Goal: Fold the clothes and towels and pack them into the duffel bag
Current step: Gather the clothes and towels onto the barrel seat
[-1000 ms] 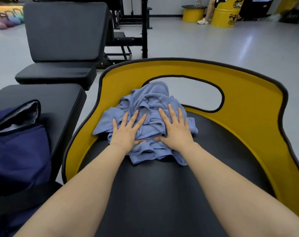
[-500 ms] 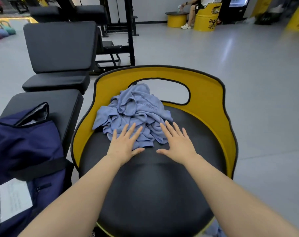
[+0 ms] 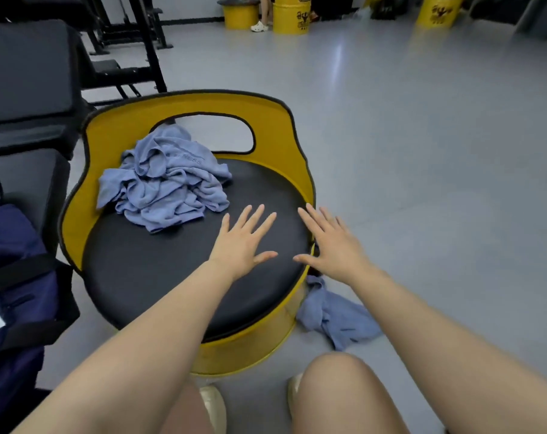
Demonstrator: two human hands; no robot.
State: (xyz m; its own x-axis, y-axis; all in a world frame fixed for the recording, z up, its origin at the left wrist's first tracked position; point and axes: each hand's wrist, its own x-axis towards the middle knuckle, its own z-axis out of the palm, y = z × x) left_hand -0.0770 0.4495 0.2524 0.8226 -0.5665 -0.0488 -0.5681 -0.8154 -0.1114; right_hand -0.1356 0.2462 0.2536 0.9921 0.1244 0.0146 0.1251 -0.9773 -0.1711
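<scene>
Both hands are held flat with fingers spread, empty: the left hand [image 3: 240, 242] over the black seat [image 3: 159, 270], the right hand [image 3: 334, 249] past its right edge. A crumpled blue towel [image 3: 165, 183] is heaped at the seat's back, against the yellow backrest [image 3: 275, 126]. Another blue cloth [image 3: 334, 317] lies on the floor right of the seat, and the navy duffel bag [image 3: 12, 277] is seen left of it.

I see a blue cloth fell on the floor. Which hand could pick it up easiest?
Probably the right hand. It hovers open at the right edge of the yellow chair, almost directly above the fallen cloth on the floor. The left hand is over the black seat, farther from it.
</scene>
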